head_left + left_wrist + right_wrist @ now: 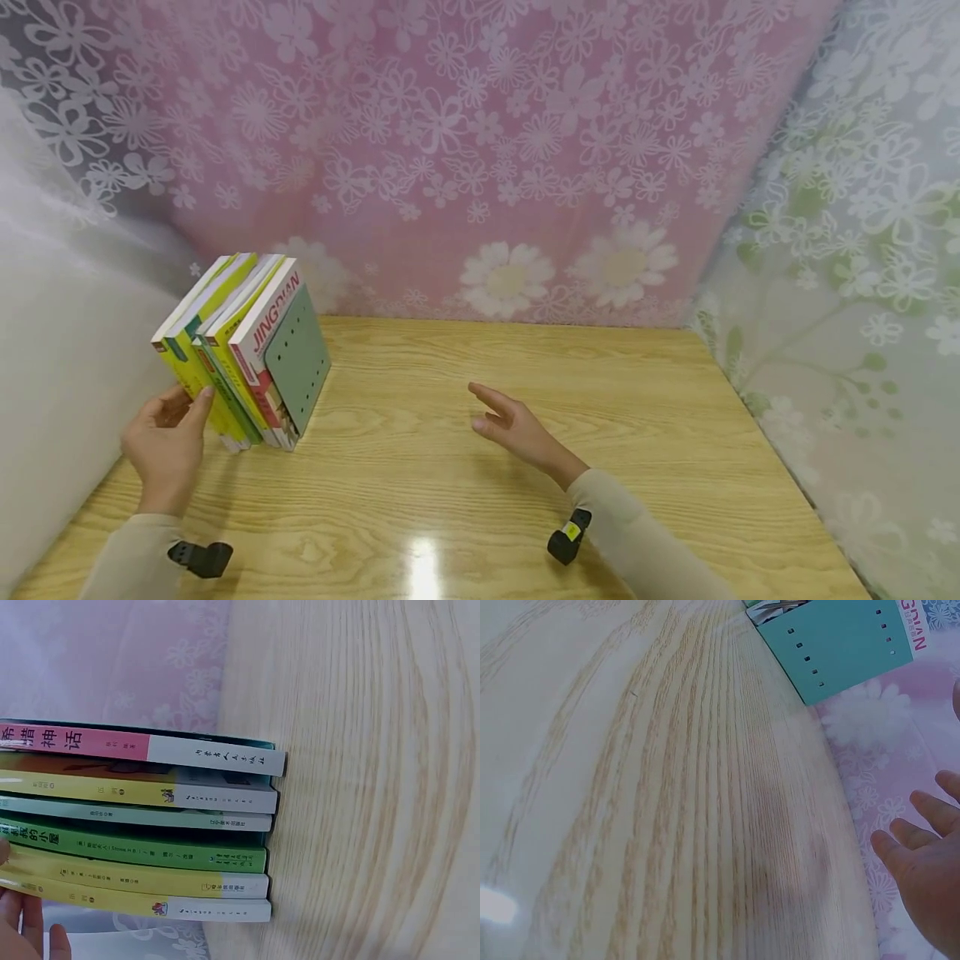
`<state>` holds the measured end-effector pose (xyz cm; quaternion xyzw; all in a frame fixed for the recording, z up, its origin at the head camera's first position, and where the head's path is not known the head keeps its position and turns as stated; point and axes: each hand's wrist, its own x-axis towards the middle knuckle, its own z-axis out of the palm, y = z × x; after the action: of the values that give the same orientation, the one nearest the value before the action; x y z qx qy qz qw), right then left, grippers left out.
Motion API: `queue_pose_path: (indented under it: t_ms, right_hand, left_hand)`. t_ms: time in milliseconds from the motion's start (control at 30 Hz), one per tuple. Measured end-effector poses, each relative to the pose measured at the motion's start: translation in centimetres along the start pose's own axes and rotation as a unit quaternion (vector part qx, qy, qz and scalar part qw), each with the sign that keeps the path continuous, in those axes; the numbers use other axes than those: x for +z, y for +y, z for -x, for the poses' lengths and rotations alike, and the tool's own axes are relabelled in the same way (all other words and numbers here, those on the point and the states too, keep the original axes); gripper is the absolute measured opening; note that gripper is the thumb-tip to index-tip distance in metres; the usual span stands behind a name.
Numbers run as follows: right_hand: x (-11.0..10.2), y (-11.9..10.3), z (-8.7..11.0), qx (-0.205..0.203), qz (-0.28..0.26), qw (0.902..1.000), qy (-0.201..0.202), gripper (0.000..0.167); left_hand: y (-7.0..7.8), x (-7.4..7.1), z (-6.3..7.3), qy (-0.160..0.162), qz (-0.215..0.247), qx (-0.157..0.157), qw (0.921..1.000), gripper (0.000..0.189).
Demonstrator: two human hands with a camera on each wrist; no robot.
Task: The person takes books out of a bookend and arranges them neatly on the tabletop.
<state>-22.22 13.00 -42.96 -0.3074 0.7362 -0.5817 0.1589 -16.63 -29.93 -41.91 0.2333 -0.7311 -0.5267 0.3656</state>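
Note:
At the left of the table, a row of several upright books (217,333) leans slightly, spines facing me. My left hand (167,442) is at the row's left end, its thumb on the spines and its fingers around the outer side of the leftmost yellow book (120,904). In the left wrist view only the fingertips (58,943) and part of the thumb show. A green metal bookend (300,358) with small holes stands against the white and red JINGDIAN book (255,346) at the right end. My right hand (517,425) hovers over mid-table, fingers extended, holding nothing.
The wood-grain table (420,483) reaches back to a pink flowered curtain (450,167). A white surface (60,350) rises at the left, close to the books, and a pale flowered curtain (847,333) borders the right side.

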Motion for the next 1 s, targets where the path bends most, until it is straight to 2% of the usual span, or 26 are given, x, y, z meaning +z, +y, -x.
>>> queue_pose_path:
  t_ms: [100, 200, 267, 400, 533, 633, 867, 1000]
  right_hand:
    - [0.1, 0.0, 0.0, -0.004, -0.002, 1.0000, -0.001, 0.060]
    - [0.2, 0.1, 0.0, -0.007, -0.005, 1.0000, 0.000, 0.060]
    - [0.2, 0.1, 0.0, -0.007, -0.004, 1.0000, 0.001, 0.059]
    - [0.4, 0.0, -0.1, -0.008, -0.001, 1.0000, 0.002, 0.059]
    - [0.6, 0.0, -0.4, -0.013, -0.006, 0.9999, 0.002, 0.059]
    - [0.9, -0.1, -0.7, -0.018, -0.008, 0.9998, -0.004, 0.060]
    - [1.7, -0.3, -1.4, -0.021, -0.019, 0.9995, -0.013, 0.060]
    - [2.1, -0.3, -1.6, -0.022, -0.032, 0.9991, -0.018, 0.059]
  left_hand:
    - [-0.2, 0.0, 0.1, 0.003, 0.000, 0.008, 1.0000, 0.027]
    - [-0.4, 0.1, 0.2, -0.015, 0.007, 0.019, 0.9997, 0.035]
    - [-0.6, 0.1, 0.2, -0.027, 0.038, 0.016, 0.9988, 0.040]
    - [-0.9, 0.0, 0.2, -0.032, 0.055, 0.026, 0.9976, 0.038]
    - [-0.9, -0.2, 0.4, -0.030, 0.035, 0.054, 0.9975, 0.036]
    - [-0.6, -0.8, 0.8, -0.021, 0.030, 0.050, 0.9981, 0.035]
    - [0.4, -2.3, 1.5, 0.000, 0.032, 0.008, 0.9995, 0.036]
    - [1.3, -3.6, 2.0, 0.000, 0.027, 0.007, 0.9996, 0.036]
